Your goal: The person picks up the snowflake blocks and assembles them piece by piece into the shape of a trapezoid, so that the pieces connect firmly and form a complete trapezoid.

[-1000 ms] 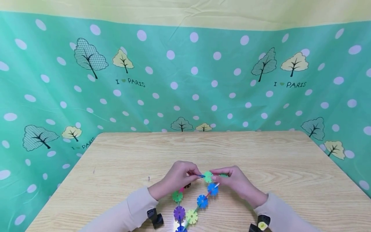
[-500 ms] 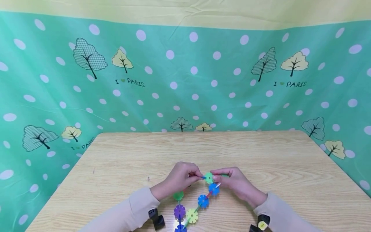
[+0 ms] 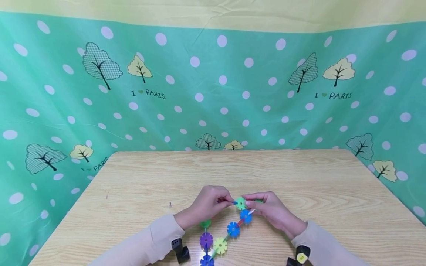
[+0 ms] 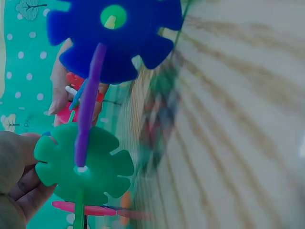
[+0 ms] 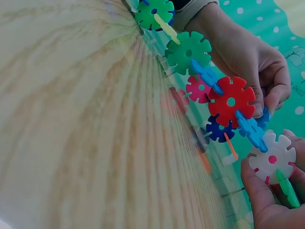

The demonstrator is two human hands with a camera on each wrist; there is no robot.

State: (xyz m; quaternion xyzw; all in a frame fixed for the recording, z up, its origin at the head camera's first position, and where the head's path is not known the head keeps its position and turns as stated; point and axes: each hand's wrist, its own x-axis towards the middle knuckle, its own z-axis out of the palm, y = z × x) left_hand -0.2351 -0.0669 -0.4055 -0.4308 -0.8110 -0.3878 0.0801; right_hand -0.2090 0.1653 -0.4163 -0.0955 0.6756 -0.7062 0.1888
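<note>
Notched plastic snowflake discs, slotted edge to edge, form a chain on the wooden table. My left hand (image 3: pixel 208 203) pinches a blue disc (image 5: pixel 263 118), seen nearly edge-on, against the left rim of a light green disc (image 3: pixel 241 203). My right hand (image 3: pixel 269 208) grips that light green disc between thumb and fingers; it looks whitish in the right wrist view. Below it hang two blue discs (image 3: pixel 233 229), then a yellow-green disc (image 3: pixel 220 245). Under my left wrist run a green disc (image 3: pixel 205 223), partly hidden, and a purple disc (image 3: pixel 206 240). Close in the left wrist view hangs a dark blue disc (image 4: pixel 143 33).
The wooden table (image 3: pixel 159 173) reaches back to a green polka-dot curtain (image 3: pixel 213 92) printed with trees. Black wrist cameras (image 3: pixel 180 251) sit at both sleeves. The chain continues toward the near edge, where a blue disc (image 3: pixel 207 261) is cut off by the frame.
Both hands and the light green disc have shifted slightly right, the left hand closing in on the disc. Pink and dark discs seen a second ago are now hidden behind the left hand.
</note>
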